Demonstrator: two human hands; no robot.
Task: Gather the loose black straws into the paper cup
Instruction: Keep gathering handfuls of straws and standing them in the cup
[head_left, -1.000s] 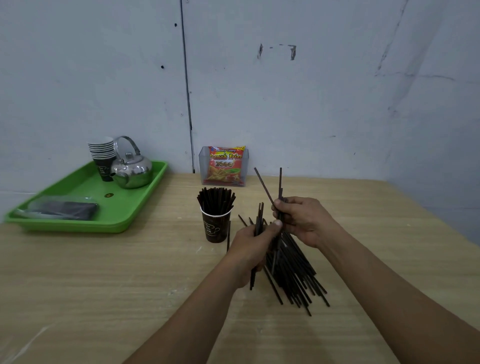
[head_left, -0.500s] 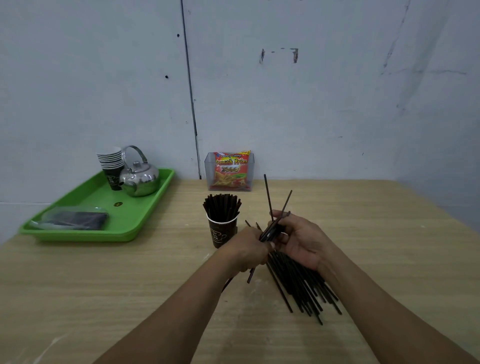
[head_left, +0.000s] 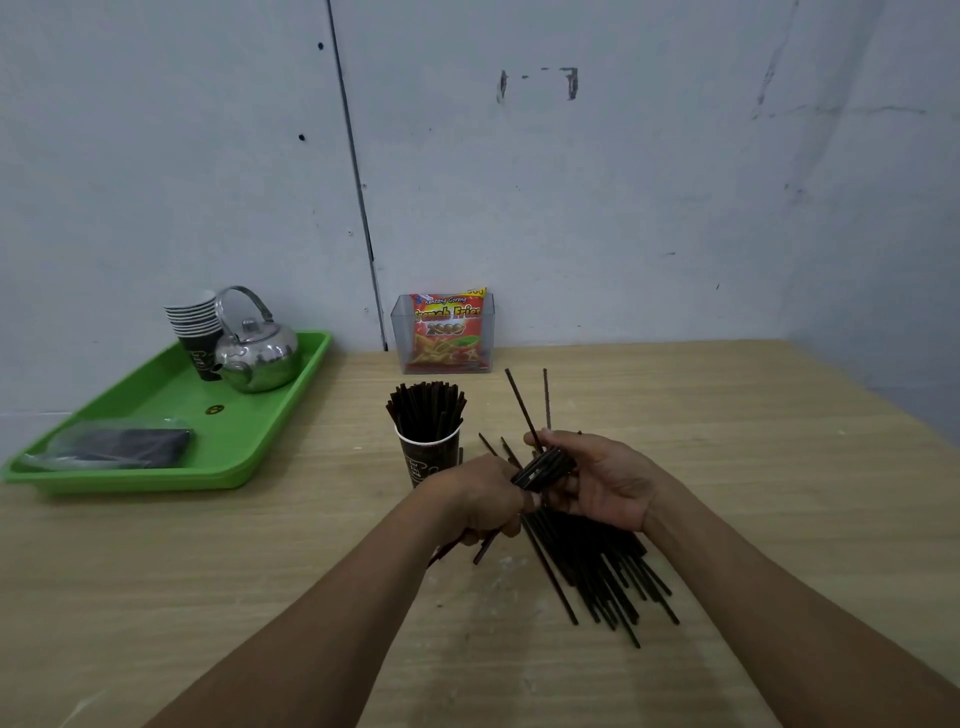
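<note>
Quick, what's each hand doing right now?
Left hand: grips a bundle of black straws.
Right hand: pinches two straws sticking up.

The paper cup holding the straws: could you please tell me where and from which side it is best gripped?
Grip the paper cup round its side wall below the rim, probably from its left: the straws in it fill its mouth and stick up, barring a top grasp, and the left hand and loose straws crowd its right.
</note>
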